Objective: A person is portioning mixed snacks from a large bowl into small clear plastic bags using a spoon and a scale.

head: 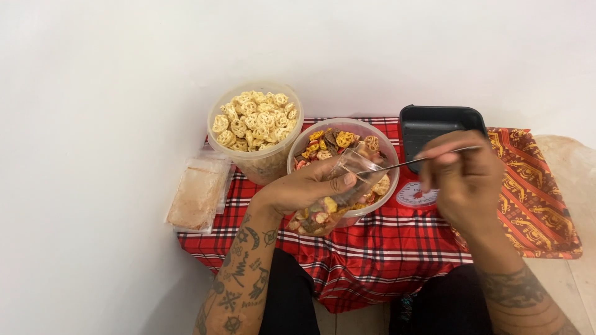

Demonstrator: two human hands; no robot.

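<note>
L hand [307, 186] grips clear snack bag [329, 201], part-filled, over tub of mixed crackers [338, 146]. R hand [462, 180] pinches metal spoon [403, 163], bowl probably inside bag mouth. Tub of pale crackers [256, 127] adjacent, left.

tub: pale ring crackers [256, 124]
tray: black [434, 124]
scale: small [415, 195]
cloth: red plaid [385, 248]
packets: flat clear bags [198, 195]
</note>
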